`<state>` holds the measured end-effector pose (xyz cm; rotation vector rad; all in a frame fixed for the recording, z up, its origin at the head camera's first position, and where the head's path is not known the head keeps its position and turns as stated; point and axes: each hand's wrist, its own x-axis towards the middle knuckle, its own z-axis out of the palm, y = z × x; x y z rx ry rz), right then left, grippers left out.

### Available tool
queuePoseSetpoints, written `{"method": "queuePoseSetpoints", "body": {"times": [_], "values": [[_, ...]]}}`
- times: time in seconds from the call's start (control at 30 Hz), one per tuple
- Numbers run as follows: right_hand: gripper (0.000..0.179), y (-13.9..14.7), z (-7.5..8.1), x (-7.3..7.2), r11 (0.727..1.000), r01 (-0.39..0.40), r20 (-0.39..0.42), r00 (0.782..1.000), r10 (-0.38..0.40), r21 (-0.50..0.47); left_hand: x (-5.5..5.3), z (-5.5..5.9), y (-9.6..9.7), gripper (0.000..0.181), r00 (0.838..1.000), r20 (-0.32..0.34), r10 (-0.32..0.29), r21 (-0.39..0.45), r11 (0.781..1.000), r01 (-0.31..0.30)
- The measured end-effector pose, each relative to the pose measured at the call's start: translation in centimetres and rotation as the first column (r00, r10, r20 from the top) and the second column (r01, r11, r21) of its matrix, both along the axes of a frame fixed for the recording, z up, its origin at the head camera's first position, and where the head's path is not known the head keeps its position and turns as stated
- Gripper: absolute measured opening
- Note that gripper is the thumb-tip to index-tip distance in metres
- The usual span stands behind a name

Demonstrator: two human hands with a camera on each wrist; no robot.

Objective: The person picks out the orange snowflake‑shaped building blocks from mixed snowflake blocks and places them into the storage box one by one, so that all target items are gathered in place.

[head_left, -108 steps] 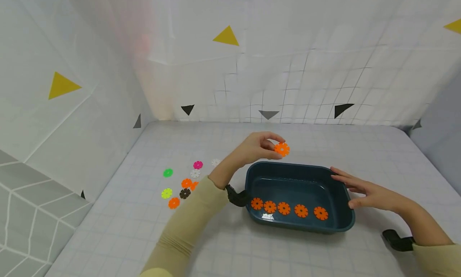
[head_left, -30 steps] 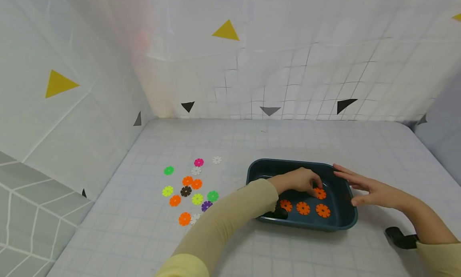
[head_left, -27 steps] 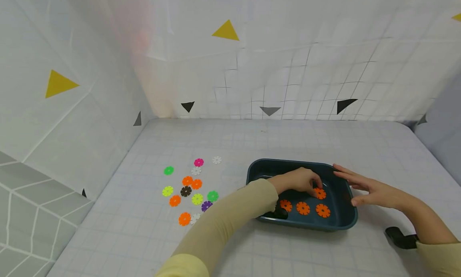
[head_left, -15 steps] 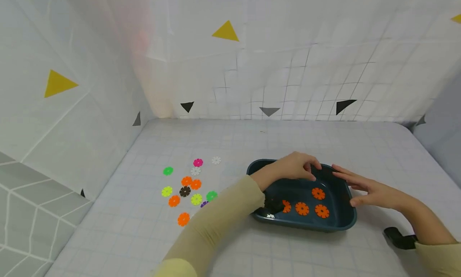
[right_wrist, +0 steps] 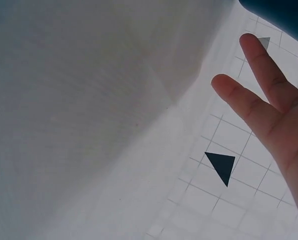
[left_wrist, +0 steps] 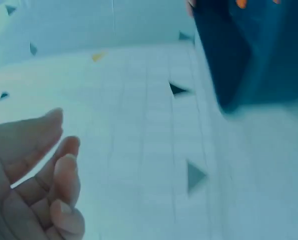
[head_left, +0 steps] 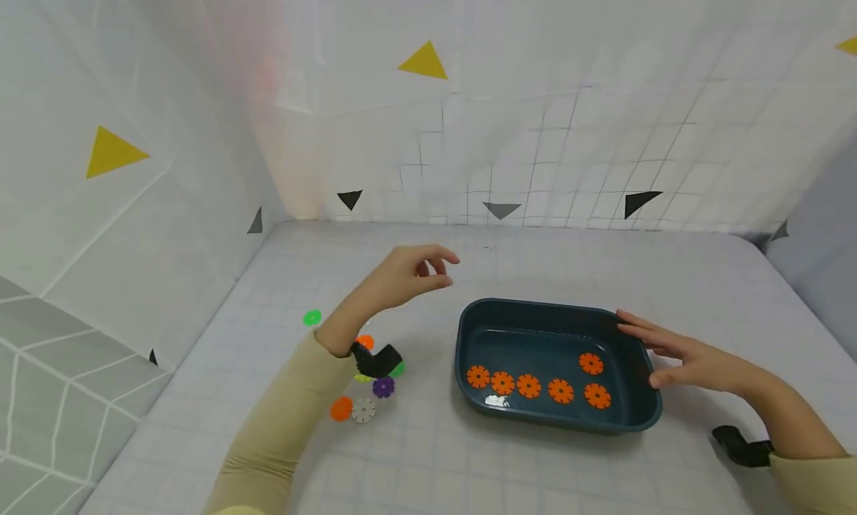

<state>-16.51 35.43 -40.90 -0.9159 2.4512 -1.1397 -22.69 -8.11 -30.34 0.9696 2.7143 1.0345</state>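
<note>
Coloured discs (head_left: 364, 410) lie on the counter (head_left: 482, 466); the left hand (head_left: 405, 275) hovers near them, fingers released and loosely bent. Six orange discs (head_left: 560, 391) lie in the dark-blue tray (head_left: 535, 355); the right hand (head_left: 689, 360) touches its right end with extended fingers.

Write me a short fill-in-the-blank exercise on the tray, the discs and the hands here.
The number of discs in the dark tray is ____.
Every disc inside it is ____ in colour.
The hand at the tray's rim is the person's ____ one.
The other hand is holding ____.

Missing words: six; orange; right; nothing
</note>
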Motion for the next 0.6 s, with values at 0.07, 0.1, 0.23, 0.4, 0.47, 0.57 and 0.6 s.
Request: {"method": "queuePoseSetpoints", "body": {"times": [0.07, 0.1, 0.23, 0.4, 0.47, 0.57, 0.6], "values": [[0.071, -0.1, -0.1, 0.0, 1.000, -0.003, 0.002, 1.000, 0.003, 0.002, 0.3, -0.9, -2.5, 0.027, 0.999, 0.033, 0.032, 0.018, 0.999, -0.032], [0.071, -0.1, -0.1, 0.0, 1.000, -0.005, 0.001, 1.000, 0.005, 0.003, 0.4, -1.4, -3.6, 0.027, 0.998, 0.045, 0.048, 0.021, 0.999, -0.049], [0.071, -0.1, 0.1, 0.1, 1.000, -0.007, -0.011, 1.000, 0.007, 0.011, 0.8, -3.6, -7.6, 0.028, 0.991, 0.073, 0.114, -0.005, 0.994, -0.114], [0.073, 0.0, 0.2, 0.3, 1.000, -0.009, -0.025, 1.000, 0.009, 0.021, 1.1, -6.0, -10.8, 0.031, 0.972, 0.043, 0.230, -0.154, 0.963, -0.221], [0.073, -0.1, 0.1, 0.2, 1.000, -0.009, -0.026, 1.000, 0.010, 0.023, 1.1, -6.8, -11.7, 0.032, 0.961, 0.041, 0.273, -0.219, 0.941, -0.258], [0.073, -0.1, 0.0, 0.1, 1.000, -0.008, -0.022, 1.000, 0.009, 0.024, 0.9, -7.8, -13.0, 0.034, 0.951, 0.051, 0.305, -0.284, 0.917, -0.279], [0.073, -0.2, 0.0, 0.0, 1.000, -0.009, -0.023, 1.000, 0.009, 0.023, 0.8, -8.0, -13.4, 0.034, 0.950, 0.055, 0.308, -0.299, 0.913, -0.279]]}}
